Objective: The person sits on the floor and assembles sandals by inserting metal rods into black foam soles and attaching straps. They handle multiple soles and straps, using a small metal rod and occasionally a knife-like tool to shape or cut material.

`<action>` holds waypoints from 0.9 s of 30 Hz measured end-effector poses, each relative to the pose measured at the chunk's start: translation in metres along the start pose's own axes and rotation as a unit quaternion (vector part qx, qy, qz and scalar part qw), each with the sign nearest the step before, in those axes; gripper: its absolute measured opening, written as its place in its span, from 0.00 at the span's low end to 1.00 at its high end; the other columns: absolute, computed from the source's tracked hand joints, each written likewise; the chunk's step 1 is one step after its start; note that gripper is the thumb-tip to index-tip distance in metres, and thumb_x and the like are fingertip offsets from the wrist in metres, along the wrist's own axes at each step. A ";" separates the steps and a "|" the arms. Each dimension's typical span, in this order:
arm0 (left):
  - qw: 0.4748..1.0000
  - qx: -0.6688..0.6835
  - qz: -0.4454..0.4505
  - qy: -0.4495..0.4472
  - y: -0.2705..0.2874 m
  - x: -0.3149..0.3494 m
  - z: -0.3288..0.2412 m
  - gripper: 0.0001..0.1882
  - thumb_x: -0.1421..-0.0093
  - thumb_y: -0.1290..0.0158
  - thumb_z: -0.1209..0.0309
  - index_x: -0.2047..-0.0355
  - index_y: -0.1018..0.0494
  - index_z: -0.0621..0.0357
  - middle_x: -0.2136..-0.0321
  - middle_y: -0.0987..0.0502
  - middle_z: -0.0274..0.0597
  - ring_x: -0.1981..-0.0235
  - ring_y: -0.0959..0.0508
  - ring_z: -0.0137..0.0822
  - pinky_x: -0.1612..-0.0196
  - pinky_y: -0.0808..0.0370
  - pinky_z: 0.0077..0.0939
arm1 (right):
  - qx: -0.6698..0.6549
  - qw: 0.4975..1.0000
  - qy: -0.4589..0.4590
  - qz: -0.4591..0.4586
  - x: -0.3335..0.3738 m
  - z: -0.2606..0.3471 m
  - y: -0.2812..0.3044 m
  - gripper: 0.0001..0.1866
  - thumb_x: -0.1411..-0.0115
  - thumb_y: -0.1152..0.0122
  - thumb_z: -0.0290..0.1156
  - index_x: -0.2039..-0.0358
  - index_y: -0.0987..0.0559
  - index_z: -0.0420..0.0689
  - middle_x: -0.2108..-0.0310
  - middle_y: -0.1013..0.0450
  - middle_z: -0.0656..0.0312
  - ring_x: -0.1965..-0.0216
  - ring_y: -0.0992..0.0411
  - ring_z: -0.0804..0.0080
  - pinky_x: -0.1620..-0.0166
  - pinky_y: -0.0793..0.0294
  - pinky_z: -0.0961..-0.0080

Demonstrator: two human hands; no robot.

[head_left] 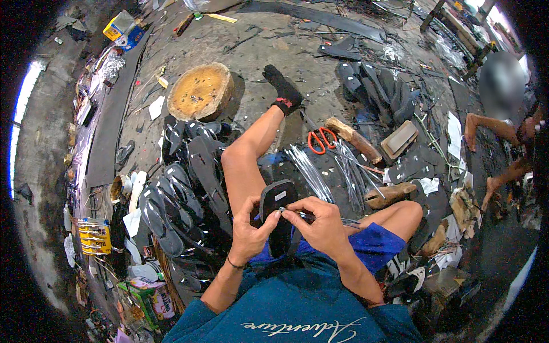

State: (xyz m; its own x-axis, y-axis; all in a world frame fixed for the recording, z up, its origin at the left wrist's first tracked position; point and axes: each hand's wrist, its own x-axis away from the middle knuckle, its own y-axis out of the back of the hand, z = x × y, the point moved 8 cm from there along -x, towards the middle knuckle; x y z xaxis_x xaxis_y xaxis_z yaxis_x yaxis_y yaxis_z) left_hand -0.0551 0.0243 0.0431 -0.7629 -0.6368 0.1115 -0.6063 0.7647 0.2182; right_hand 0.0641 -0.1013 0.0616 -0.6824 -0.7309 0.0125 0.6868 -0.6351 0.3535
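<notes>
A black flip-flop (276, 188) with a small white label stands raised above my lap, its toe end pointing away from me. My left hand (250, 233) is closed around its left side, with the thumb on the sole's face. From the right, my right hand (316, 222) pinches at the sole's face just below the label, its fingertips meeting my left thumb. A tiny pale bit shows between the fingertips, too small to name. Beyond my hands are a bundle of thin grey strips (310, 173) and orange-handled scissors (322, 140).
Many dark flip-flops (178, 191) lie heaped at my left, near a round wooden block (200, 91). More black soles (374, 91) are piled at the far right. A wooden piece (355, 140) and a shaped wooden block (390, 195) lie nearer. Another person's arm (492, 123) shows at right.
</notes>
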 end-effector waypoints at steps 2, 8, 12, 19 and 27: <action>1.000 -0.002 0.014 0.004 -0.001 0.001 -0.001 0.17 0.40 0.37 0.73 0.53 0.26 0.65 0.62 0.19 0.38 0.62 0.22 0.26 0.56 0.23 0.23 | -0.002 1.000 -0.007 0.010 0.000 -0.001 0.001 0.11 0.42 0.29 0.33 0.64 0.16 0.39 0.69 0.19 0.57 0.72 0.22 0.71 0.70 0.25 0.75; 0.999 -0.016 0.028 0.005 -0.003 0.005 -0.003 0.16 0.42 0.37 0.73 0.55 0.24 0.64 0.64 0.20 0.39 0.62 0.22 0.27 0.56 0.23 0.25 | 0.040 0.999 0.032 -0.011 0.003 0.000 0.005 0.10 0.42 0.29 0.31 0.65 0.16 0.38 0.69 0.19 0.56 0.71 0.21 0.71 0.69 0.24 0.73; 0.995 -0.096 0.001 -0.009 -0.004 0.012 -0.006 0.15 0.44 0.37 0.74 0.57 0.23 0.64 0.67 0.22 0.42 0.64 0.21 0.33 0.58 0.23 0.27 | 0.033 0.999 -0.019 -0.028 0.006 -0.019 -0.005 0.11 0.43 0.30 0.32 0.66 0.17 0.38 0.70 0.19 0.55 0.71 0.21 0.69 0.67 0.23 0.72; 0.986 -0.121 -0.019 0.113 0.001 0.006 0.011 0.12 0.42 0.40 0.75 0.58 0.24 0.65 0.68 0.20 0.42 0.66 0.21 0.30 0.63 0.23 0.26 | -0.009 1.000 0.004 -0.016 0.012 -0.033 -0.033 0.13 0.40 0.36 0.35 0.63 0.20 0.37 0.68 0.22 0.49 0.66 0.22 0.51 0.60 0.23 0.62; 0.994 -0.107 0.038 0.002 -0.009 0.010 -0.012 0.15 0.41 0.36 0.67 0.58 0.23 0.63 0.69 0.20 0.49 0.65 0.19 0.37 0.62 0.23 0.31 | 0.143 0.986 -0.081 0.016 0.023 -0.061 -0.036 0.11 0.36 0.42 0.34 0.66 0.23 0.37 0.67 0.25 0.51 0.62 0.24 0.47 0.61 0.23 0.58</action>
State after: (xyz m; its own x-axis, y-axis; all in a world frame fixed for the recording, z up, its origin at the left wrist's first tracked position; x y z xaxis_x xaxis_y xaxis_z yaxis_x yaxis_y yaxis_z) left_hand -0.0547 0.0099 0.0537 -0.8034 -0.5788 0.1397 -0.4850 0.7723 0.4102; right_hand 0.0393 -0.1102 -0.0077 -0.7082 -0.6856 0.1683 0.6256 -0.4990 0.5996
